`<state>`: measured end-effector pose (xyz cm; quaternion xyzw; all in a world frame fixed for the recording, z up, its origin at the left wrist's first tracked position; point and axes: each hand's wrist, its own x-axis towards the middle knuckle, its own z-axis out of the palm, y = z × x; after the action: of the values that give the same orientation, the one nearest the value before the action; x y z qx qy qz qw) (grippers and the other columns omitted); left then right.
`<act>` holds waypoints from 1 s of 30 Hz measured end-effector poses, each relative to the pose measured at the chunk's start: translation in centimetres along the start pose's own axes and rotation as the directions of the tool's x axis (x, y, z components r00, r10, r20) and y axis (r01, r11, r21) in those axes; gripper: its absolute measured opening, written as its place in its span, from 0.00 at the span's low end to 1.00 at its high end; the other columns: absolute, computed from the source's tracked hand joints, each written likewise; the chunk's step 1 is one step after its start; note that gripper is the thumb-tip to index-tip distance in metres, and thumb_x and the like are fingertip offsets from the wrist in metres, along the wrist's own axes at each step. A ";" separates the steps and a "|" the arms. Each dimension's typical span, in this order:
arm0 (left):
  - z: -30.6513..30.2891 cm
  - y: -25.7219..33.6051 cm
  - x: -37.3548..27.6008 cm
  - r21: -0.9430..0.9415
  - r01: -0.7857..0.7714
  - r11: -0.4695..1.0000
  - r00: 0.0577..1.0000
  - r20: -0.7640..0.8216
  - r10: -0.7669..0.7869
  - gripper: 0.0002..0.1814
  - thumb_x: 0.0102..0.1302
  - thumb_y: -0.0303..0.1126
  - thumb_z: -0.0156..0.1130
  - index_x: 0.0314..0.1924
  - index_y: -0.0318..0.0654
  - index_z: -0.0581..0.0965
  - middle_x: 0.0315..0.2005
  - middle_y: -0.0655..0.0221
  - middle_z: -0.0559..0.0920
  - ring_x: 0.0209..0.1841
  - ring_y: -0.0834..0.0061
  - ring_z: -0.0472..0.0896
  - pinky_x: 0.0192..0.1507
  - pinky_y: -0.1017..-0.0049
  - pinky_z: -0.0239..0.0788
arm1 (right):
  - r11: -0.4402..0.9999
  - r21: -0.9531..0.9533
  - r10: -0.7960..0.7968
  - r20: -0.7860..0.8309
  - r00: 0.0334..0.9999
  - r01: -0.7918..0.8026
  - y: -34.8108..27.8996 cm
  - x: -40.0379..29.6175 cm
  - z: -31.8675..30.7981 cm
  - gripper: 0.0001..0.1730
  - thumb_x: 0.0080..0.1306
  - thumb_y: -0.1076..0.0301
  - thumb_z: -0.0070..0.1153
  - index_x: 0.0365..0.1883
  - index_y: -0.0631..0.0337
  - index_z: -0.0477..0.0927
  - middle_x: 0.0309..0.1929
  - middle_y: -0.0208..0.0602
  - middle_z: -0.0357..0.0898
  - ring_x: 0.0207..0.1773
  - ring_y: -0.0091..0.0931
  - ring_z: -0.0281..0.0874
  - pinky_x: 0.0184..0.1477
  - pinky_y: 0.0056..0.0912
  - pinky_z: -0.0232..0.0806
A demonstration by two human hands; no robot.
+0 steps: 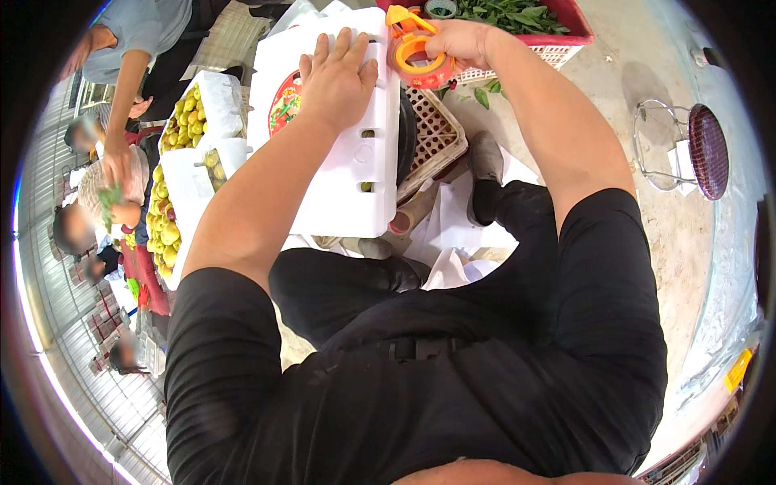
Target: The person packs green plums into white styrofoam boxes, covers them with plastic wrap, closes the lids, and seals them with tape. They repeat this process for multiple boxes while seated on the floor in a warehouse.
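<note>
A white foam box (345, 200) with a lid, slots along its right side and a round printed label (284, 108) stands before me. My left hand (339, 82) lies flat on the lid with its fingers a little apart, holding nothing. At the box's far right corner, my right hand (458, 43) grips an orange tape dispenser (405, 18) with a roll of red printed tape (424, 79) on it. The dispenser is against or very near the box edge; contact is hard to tell.
Open foam boxes of yellow-green fruit (162, 224) stand at left, near co-workers. A red crate (582, 37) with green leaves is at the far right. Beside the box are a perforated plastic crate (439, 130) and loose white paper (445, 212). A round stool (708, 151) lies tipped at right.
</note>
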<state>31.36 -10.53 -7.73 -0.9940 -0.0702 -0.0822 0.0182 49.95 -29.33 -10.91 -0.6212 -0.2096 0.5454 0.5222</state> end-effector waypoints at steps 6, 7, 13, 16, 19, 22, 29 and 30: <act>0.0 -0.6 0.3 0.007 0.074 0.997 0.997 0.005 -0.074 0.30 0.82 0.52 0.47 0.79 0.55 0.69 0.81 0.62 0.64 0.84 0.49 0.54 0.82 0.43 0.41 | 0.995 -0.099 0.026 0.140 0.990 -0.012 2.9 -4.2 3.8 0.39 0.60 0.75 0.56 0.72 0.43 0.73 0.50 0.31 0.84 0.48 0.24 0.85 0.50 0.42 0.82; 0.3 -0.8 0.5 0.016 0.090 0.996 0.996 0.000 -0.090 0.30 0.82 0.51 0.47 0.79 0.55 0.69 0.81 0.62 0.64 0.84 0.48 0.54 0.82 0.43 0.41 | 0.996 -0.071 0.067 0.153 0.986 -0.057 2.6 -6.1 5.2 0.39 0.60 0.77 0.55 0.73 0.46 0.73 0.50 0.33 0.84 0.51 0.25 0.85 0.53 0.42 0.80; -2.6 1.9 1.6 -0.071 0.224 0.972 0.967 0.142 -0.213 0.32 0.79 0.47 0.49 0.78 0.46 0.68 0.81 0.59 0.63 0.84 0.51 0.54 0.82 0.41 0.42 | 0.988 -0.152 0.055 0.309 0.949 -0.008 9.1 -13.1 12.0 0.42 0.62 0.81 0.52 0.77 0.51 0.67 0.51 0.36 0.83 0.55 0.26 0.82 0.56 0.32 0.75; -2.9 1.9 0.8 -0.090 0.239 0.967 0.967 0.115 -0.228 0.31 0.79 0.48 0.49 0.77 0.47 0.69 0.80 0.59 0.64 0.83 0.51 0.55 0.82 0.42 0.42 | 0.954 -0.285 0.184 0.319 0.929 -0.091 8.9 -17.6 16.2 0.51 0.58 0.86 0.48 0.83 0.53 0.58 0.57 0.38 0.81 0.64 0.28 0.75 0.63 0.31 0.69; -3.1 2.1 1.3 -0.071 0.284 0.956 0.950 0.159 -0.270 0.31 0.79 0.48 0.49 0.78 0.49 0.69 0.80 0.59 0.64 0.84 0.52 0.55 0.82 0.43 0.42 | 0.954 -0.258 0.228 0.286 0.931 -0.155 8.8 -20.5 18.3 0.54 0.61 0.76 0.56 0.87 0.48 0.51 0.57 0.45 0.83 0.59 0.35 0.80 0.63 0.33 0.70; -3.6 2.4 1.0 -0.071 0.283 0.956 0.950 0.161 -0.269 0.32 0.78 0.48 0.50 0.78 0.49 0.69 0.80 0.59 0.64 0.84 0.53 0.55 0.83 0.44 0.42 | 0.982 -0.158 0.139 0.240 0.961 -0.103 11.4 -21.0 20.0 0.56 0.61 0.77 0.56 0.87 0.49 0.49 0.57 0.45 0.83 0.59 0.32 0.80 0.63 0.30 0.69; -4.5 -3.8 -3.6 -0.385 0.005 0.923 0.980 0.185 0.072 0.32 0.76 0.47 0.54 0.76 0.46 0.70 0.80 0.53 0.64 0.83 0.51 0.57 0.81 0.44 0.45 | 0.988 -0.134 0.094 0.164 0.982 -0.072 11.7 -20.7 22.6 0.56 0.58 0.79 0.54 0.87 0.58 0.49 0.67 0.46 0.78 0.68 0.30 0.76 0.70 0.28 0.65; -6.1 -2.7 -4.4 -0.382 -0.004 0.924 0.931 0.335 0.143 0.32 0.75 0.46 0.55 0.76 0.45 0.70 0.80 0.52 0.63 0.82 0.50 0.57 0.81 0.43 0.45 | 0.989 -0.109 0.112 0.159 0.981 -0.096 12.1 -20.6 22.5 0.56 0.57 0.78 0.54 0.87 0.58 0.49 0.67 0.46 0.78 0.69 0.30 0.75 0.71 0.28 0.64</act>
<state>25.67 -8.79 -2.38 -0.9792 -0.0172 0.0882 -0.1820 19.53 -41.43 -8.87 -0.6097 -0.2463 0.6101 0.4421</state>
